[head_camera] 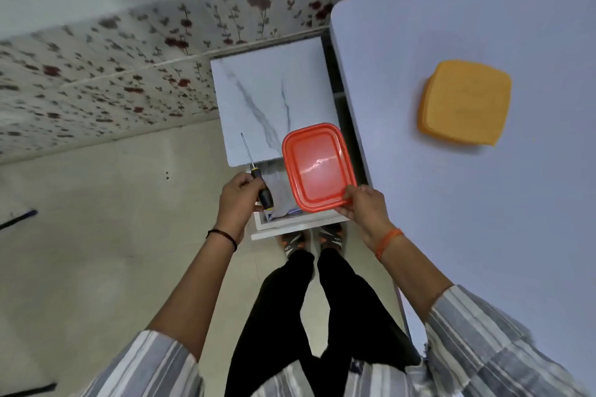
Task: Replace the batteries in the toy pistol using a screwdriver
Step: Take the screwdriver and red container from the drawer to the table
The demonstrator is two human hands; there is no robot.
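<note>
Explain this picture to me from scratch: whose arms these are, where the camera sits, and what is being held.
There is no machine here. A person wears one wide-angle camera on the head, looking down, so you see their own two arms, legs and sandalled feet. The left hand has its grip around a screwdriver with a black and yellow handle, shaft pointing away. The right hand holds a red plastic lid by its near edge, above an open drawer of a white marble-topped cabinet. On the pale table to the right lies an orange container. No toy pistol or batteries are visible.
</note>
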